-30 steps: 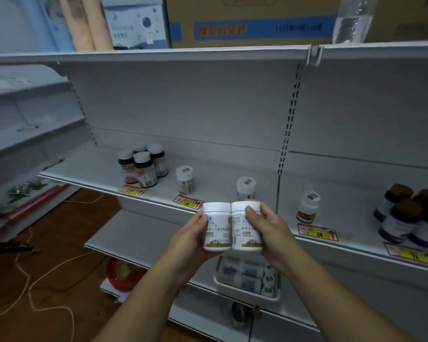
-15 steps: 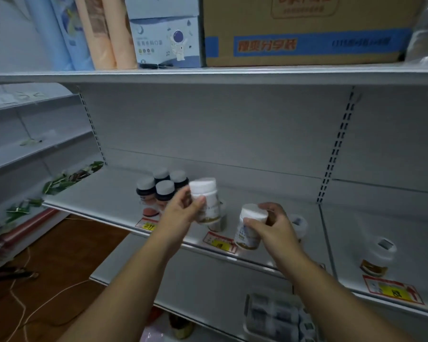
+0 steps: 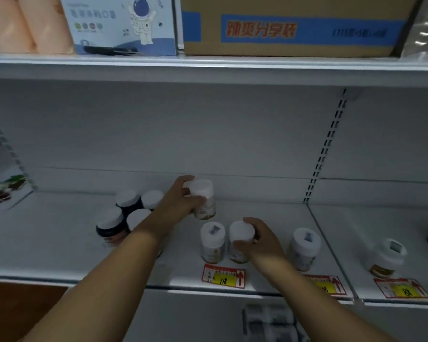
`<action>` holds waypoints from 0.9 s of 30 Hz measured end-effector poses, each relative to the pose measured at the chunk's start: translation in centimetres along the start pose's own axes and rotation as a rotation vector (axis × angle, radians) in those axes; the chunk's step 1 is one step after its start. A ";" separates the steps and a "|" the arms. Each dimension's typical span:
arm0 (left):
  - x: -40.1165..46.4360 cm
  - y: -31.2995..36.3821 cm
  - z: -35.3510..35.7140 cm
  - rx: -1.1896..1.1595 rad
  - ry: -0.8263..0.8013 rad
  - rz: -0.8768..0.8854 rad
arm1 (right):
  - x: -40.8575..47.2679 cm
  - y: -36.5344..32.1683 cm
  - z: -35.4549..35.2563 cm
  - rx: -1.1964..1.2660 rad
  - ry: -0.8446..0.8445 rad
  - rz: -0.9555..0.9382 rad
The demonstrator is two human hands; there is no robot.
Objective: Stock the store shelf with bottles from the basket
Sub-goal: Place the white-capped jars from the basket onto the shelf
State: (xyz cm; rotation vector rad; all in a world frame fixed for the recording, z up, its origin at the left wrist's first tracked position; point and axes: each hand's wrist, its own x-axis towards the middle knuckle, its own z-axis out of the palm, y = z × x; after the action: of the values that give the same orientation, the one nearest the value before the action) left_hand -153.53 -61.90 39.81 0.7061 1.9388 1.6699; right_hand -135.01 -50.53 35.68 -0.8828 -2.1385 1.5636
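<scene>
L hand (image 3: 181, 201) gripping bottle (image 3: 203, 199) mid-shelf (image 3: 59, 243), open room behind; R hand (image 3: 260, 243) clasping 2nd bottle (image 3: 240, 239) nr front edge.

shelf (image 3: 59, 243): matt painted metal | bottles (image 3: 212, 243): smooth plastic | box (image 3: 294, 25): cardboard

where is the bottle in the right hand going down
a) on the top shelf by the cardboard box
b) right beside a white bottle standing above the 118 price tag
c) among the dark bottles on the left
b: the right hand sets its bottle beside the standing white bottle, above the 118 price tag.
</scene>
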 end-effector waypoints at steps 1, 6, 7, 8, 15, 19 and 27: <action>0.6 -0.1 0.2 0.004 -0.043 -0.052 | 0.0 0.2 0.2 -0.002 0.001 -0.008; 2.0 -0.9 1.5 0.080 -0.256 -0.252 | 0.0 1.1 0.6 -0.075 -0.017 -0.052; 2.1 -1.2 1.7 0.084 -0.278 -0.287 | -0.1 1.2 0.6 -0.084 -0.023 -0.056; 2.1 -1.5 1.8 0.083 -0.295 -0.311 | -0.1 1.3 0.5 -0.092 -0.025 -0.057; 1.9 -2.0 2.7 0.208 -0.308 -0.269 | -0.6 0.4 0.1 -0.230 -0.052 -0.074; 1.5 -0.7 3.2 0.370 -0.305 -0.132 | -1.1 -0.8 -1.3 -0.373 -0.141 -0.146; -1.7 6.0 5.8 0.984 -0.243 0.082 | -2.2 -2.6 -5.7 -0.853 -0.236 -0.402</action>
State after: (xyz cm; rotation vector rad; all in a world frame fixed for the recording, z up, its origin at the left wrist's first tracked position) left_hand -148.01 -58.03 44.98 1.2604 2.4986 0.5141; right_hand -130.63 -48.41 40.21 -0.4209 -2.9682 0.5493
